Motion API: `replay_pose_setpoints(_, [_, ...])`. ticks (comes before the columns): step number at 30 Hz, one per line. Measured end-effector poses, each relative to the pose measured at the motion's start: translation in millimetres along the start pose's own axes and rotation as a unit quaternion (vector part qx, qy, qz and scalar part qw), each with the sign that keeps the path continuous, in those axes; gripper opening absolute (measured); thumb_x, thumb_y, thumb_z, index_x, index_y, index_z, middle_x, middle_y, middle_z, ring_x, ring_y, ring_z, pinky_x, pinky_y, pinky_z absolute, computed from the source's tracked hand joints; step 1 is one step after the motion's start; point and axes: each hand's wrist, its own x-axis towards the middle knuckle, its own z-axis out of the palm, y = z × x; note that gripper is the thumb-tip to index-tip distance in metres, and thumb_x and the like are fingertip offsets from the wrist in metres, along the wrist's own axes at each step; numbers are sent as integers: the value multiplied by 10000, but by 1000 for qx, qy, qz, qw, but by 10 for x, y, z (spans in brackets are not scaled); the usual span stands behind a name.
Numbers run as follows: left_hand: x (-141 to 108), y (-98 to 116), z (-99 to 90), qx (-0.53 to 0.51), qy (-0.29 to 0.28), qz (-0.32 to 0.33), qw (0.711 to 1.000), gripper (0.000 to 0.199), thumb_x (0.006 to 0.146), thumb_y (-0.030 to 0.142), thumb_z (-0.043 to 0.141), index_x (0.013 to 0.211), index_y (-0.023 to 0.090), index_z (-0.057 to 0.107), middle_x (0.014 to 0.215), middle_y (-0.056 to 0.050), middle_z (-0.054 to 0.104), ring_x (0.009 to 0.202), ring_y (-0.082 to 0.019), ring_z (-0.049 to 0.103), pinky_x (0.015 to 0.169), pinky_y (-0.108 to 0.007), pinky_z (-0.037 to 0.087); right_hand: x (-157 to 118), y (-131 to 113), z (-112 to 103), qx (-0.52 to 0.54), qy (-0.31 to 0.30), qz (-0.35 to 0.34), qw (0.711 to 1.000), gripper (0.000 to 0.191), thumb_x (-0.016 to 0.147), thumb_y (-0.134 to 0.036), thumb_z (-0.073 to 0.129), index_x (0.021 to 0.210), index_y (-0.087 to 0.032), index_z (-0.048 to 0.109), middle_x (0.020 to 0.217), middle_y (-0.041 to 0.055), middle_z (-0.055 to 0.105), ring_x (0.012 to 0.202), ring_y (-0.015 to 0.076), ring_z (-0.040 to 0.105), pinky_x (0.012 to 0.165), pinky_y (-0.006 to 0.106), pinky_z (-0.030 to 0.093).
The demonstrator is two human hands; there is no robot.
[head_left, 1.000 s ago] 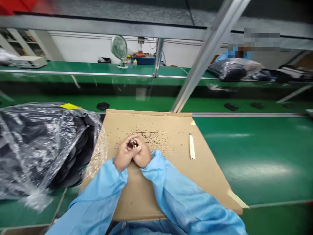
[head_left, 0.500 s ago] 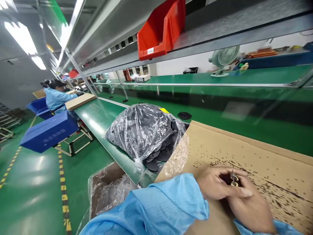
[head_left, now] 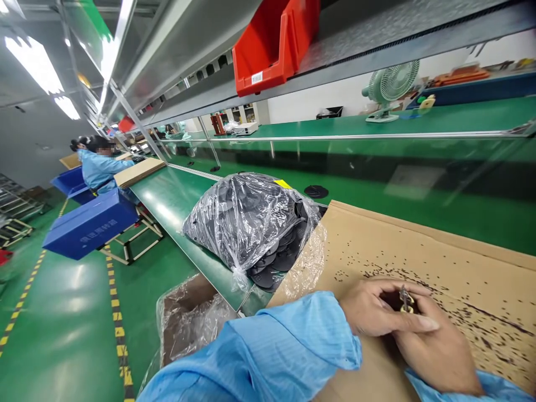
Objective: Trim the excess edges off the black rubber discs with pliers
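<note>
My left hand [head_left: 372, 310] and my right hand [head_left: 439, 343] meet low over a brown cardboard sheet [head_left: 419, 231], their fingers curled together. Between them pokes up a small metal tool with yellow parts [head_left: 405, 302], like a pair of nippers; my right hand is closed around it. The left thumb lies across the front of the right hand. Whatever the left fingers pinch is hidden behind them. Many tiny black bits [head_left: 477, 324] lie scattered on the cardboard around the hands. To the left, a clear plastic bag [head_left: 247, 218] bulges with thin black discs [head_left: 280, 254], some showing at its mouth.
Black discs [head_left: 316, 191] lie on the green bench beyond the bag. A red bin [head_left: 268, 56] hangs from the shelf overhead. Below the bench edge stands a plastic-lined box [head_left: 192, 318]. Blue crates [head_left: 90, 226] and people in blue [head_left: 100, 164] are at far left; a fan [head_left: 391, 89] stands behind.
The camera view has shifted slightly. Both hands stay together around the small tool, with its tip turned a little; the bag and the cardboard lie as before.
</note>
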Motion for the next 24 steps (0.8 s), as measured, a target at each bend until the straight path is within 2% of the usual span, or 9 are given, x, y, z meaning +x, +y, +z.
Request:
replay_pose_setpoints(7, [6, -13, -7, -11, 1, -21, 1000, 740, 532, 510, 826, 1147, 128, 673, 1114, -107, 626, 1027, -251, 577, 985, -367, 445, -9, 36, 14, -15, 1, -16, 1000, 353, 689, -432, 420, 917, -203, 562, 889, 93, 625, 806, 290, 627, 676, 400, 541])
replay_pose_setpoints(14, [6, 1, -18, -15, -1, -2, 1000, 700, 548, 492, 828, 1129, 131, 682, 1106, -111, 621, 999, -243, 583, 988, -382, 444, -8, 39, 31, -21, 13, -33, 999, 340, 695, -412, 395, 918, -207, 551, 923, 92, 630, 835, 289, 633, 683, 400, 538])
replay_pose_setpoints(24, [13, -45, -13, -25, 1, -6, 1000, 714, 552, 478, 830, 1143, 109, 672, 1091, -122, 621, 982, -243, 582, 996, -418, 430, -14, 111, 51, -31, -1, 4, 1000, 373, 683, -471, 394, 905, -214, 549, 914, 89, 626, 801, 291, 630, 660, 400, 530])
